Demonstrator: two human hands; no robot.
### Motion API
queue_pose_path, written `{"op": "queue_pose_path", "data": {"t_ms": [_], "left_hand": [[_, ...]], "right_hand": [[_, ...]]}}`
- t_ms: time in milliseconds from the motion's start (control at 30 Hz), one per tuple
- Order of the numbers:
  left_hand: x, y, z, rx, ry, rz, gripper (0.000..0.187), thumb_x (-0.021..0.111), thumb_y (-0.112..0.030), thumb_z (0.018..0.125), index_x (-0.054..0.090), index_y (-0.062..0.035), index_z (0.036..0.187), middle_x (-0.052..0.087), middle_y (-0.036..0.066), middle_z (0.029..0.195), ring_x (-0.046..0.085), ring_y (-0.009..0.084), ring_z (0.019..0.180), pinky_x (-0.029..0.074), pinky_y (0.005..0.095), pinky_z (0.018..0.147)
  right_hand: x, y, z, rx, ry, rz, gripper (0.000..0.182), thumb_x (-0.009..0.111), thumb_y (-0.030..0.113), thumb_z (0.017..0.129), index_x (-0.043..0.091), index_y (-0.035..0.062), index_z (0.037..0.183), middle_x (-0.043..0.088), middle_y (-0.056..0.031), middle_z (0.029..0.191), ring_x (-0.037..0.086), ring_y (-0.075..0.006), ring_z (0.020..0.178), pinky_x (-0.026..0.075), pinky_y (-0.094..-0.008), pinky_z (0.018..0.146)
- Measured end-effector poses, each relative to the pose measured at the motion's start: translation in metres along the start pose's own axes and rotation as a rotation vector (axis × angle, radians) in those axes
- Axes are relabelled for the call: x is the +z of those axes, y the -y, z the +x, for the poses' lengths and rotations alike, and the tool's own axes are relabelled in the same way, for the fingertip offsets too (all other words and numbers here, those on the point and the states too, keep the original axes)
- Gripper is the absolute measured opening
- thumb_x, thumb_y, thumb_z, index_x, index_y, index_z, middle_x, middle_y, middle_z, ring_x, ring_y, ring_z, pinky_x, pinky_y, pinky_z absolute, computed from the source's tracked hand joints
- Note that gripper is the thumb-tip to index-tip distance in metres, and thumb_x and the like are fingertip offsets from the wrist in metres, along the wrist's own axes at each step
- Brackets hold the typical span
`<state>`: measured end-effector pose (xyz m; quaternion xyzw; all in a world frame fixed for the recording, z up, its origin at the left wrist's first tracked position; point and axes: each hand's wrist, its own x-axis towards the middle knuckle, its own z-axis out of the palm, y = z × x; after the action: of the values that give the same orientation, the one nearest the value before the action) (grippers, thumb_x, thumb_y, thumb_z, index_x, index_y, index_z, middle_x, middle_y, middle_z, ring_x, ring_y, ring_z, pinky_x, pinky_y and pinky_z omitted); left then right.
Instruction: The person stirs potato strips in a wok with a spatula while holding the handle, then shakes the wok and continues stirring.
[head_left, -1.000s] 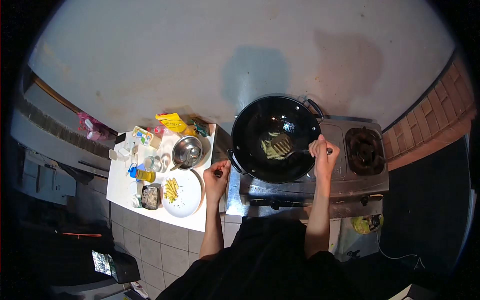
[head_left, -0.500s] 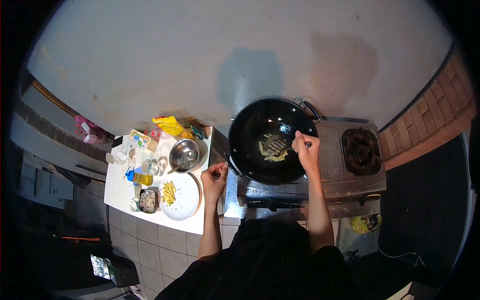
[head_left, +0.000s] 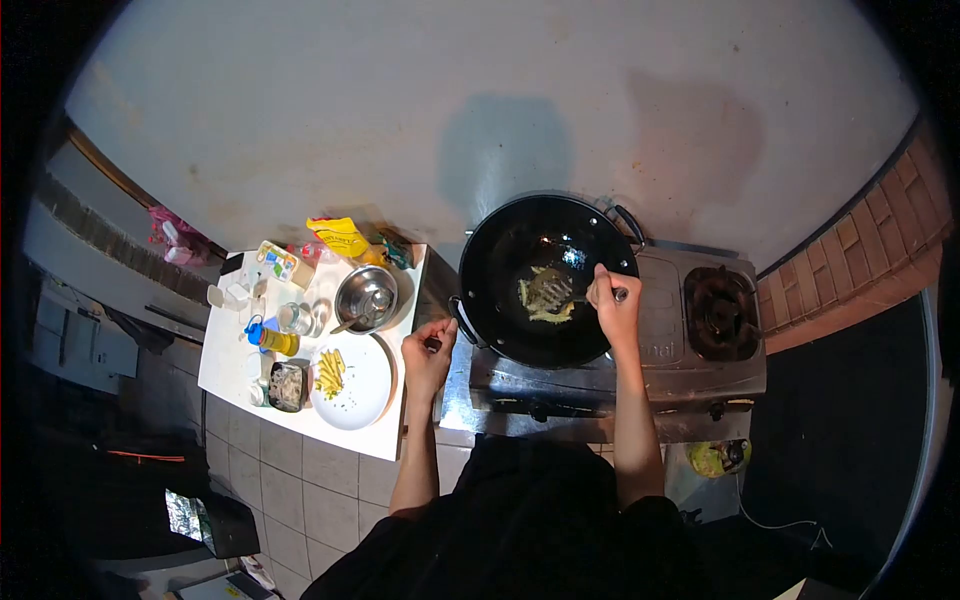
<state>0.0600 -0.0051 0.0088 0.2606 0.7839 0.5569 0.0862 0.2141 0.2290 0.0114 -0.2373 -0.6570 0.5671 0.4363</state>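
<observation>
My right hand [head_left: 613, 295] is closed around the handle of a slotted spatula [head_left: 554, 291], whose head lies in the black wok [head_left: 505, 235]. Pale food pieces [head_left: 547, 311] sit beneath and around the spatula head. Beside the wok's left loop handle is my left hand [head_left: 426, 355], its fingers curled; a dark spot shows in its grip, but I cannot make out what it holds. Left of that hand, a white plate [head_left: 370, 385] carries yellow strips of food [head_left: 330, 373].
On the white table stand a steel bowl [head_left: 352, 300], a yellow bottle with a blue cap [head_left: 278, 341], a container of pale food [head_left: 289, 386] and a yellow packet [head_left: 340, 237]. The stove's second burner [head_left: 720, 312] is right of the wok. A wall rises behind.
The spatula head has turned slightly within the wok, and the food beneath it has shifted a little. Both hands keep nearly the same places. The camera view has tilted slightly.
</observation>
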Motion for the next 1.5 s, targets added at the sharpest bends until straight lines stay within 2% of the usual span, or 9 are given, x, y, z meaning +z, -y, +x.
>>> {"op": "queue_pose_path", "data": {"t_ms": [67,133,467,967,1033,1133,1233,1333,1500], "left_hand": [[-0.002,0.000,-0.001,-0.005,0.005,0.017,0.020,0.068,-0.017,0.084,0.068,0.0035,0.087,0.054,-0.003,0.061,0.043,0.0019,0.056,0.034,0.0183,0.050],[-0.004,-0.001,-0.001,-0.068,0.057,0.021,0.026,0.065,-0.020,0.086,0.067,0.0054,0.091,0.058,0.003,0.066,0.050,0.0084,0.064,0.042,0.0244,0.063],[-0.003,-0.015,0.000,-0.092,0.026,0.101,0.029,0.065,-0.023,0.086,0.067,0.0067,0.085,0.060,0.007,0.065,0.051,0.0111,0.064,0.042,0.0267,0.063],[-0.002,-0.007,0.002,-0.024,0.005,0.088,0.026,0.066,-0.020,0.085,0.066,0.0062,0.082,0.055,0.001,0.060,0.046,0.0084,0.059,0.039,0.0257,0.057],[-0.001,-0.003,0.005,-0.037,0.015,0.067,0.022,0.067,-0.016,0.084,0.066,0.0055,0.080,0.054,0.001,0.058,0.044,0.0049,0.056,0.038,0.0215,0.053],[-0.001,-0.006,0.006,-0.011,0.014,0.059,0.021,0.067,-0.016,0.084,0.066,0.0049,0.079,0.053,0.000,0.058,0.043,0.0044,0.055,0.036,0.0212,0.051],[-0.001,-0.011,0.006,-0.066,0.027,0.051,0.027,0.067,-0.020,0.084,0.065,0.0063,0.079,0.051,0.000,0.059,0.043,0.0081,0.059,0.038,0.0256,0.057],[-0.003,-0.014,0.006,-0.078,0.052,0.075,0.028,0.068,-0.021,0.084,0.065,0.0064,0.078,0.053,0.001,0.060,0.045,0.0083,0.060,0.039,0.0251,0.059],[-0.004,-0.017,0.006,-0.102,0.065,0.096,0.029,0.067,-0.022,0.084,0.065,0.0063,0.078,0.055,0.002,0.061,0.046,0.0087,0.061,0.040,0.0256,0.059]], "right_hand": [[0.000,0.001,-0.001,0.014,0.009,0.015,0.043,0.050,0.011,0.092,0.044,-0.0022,0.051,0.043,-0.0005,0.046,0.037,-0.0065,0.045,0.028,-0.0272,0.046],[0.000,0.003,-0.001,-0.006,0.025,0.011,0.043,0.050,0.012,0.092,0.043,-0.0018,0.052,0.041,0.0003,0.047,0.036,-0.0061,0.047,0.028,-0.0273,0.046],[-0.001,0.004,-0.005,0.003,0.022,0.002,0.042,0.050,0.012,0.093,0.043,-0.0018,0.054,0.041,0.0006,0.048,0.035,-0.0055,0.048,0.028,-0.0270,0.047],[0.001,0.009,-0.005,0.041,0.013,-0.023,0.041,0.050,0.011,0.093,0.041,-0.0008,0.054,0.039,0.0018,0.050,0.034,-0.0053,0.050,0.027,-0.0267,0.047],[0.001,0.008,-0.004,-0.023,0.004,-0.053,0.046,0.050,0.013,0.094,0.040,0.0007,0.052,0.040,0.0004,0.048,0.036,-0.0064,0.045,0.027,-0.0245,0.044],[0.002,0.012,-0.005,-0.015,-0.017,-0.060,0.044,0.050,0.013,0.094,0.040,0.0007,0.053,0.040,0.0004,0.048,0.035,-0.0062,0.046,0.028,-0.0242,0.045],[0.001,0.010,-0.007,-0.038,-0.040,-0.075,0.043,0.050,0.012,0.094,0.041,0.0009,0.053,0.041,0.0004,0.049,0.036,-0.0060,0.047,0.028,-0.0237,0.046],[0.001,0.016,-0.008,-0.072,-0.114,-0.040,0.043,0.050,0.011,0.094,0.040,0.0014,0.053,0.040,0.0006,0.050,0.036,-0.0059,0.048,0.028,-0.0236,0.046],[-0.004,0.020,-0.010,-0.056,-0.103,0.056,0.042,0.051,0.014,0.094,0.040,0.0027,0.055,0.038,0.0041,0.053,0.032,-0.0029,0.050,0.024,-0.0230,0.045]]}}
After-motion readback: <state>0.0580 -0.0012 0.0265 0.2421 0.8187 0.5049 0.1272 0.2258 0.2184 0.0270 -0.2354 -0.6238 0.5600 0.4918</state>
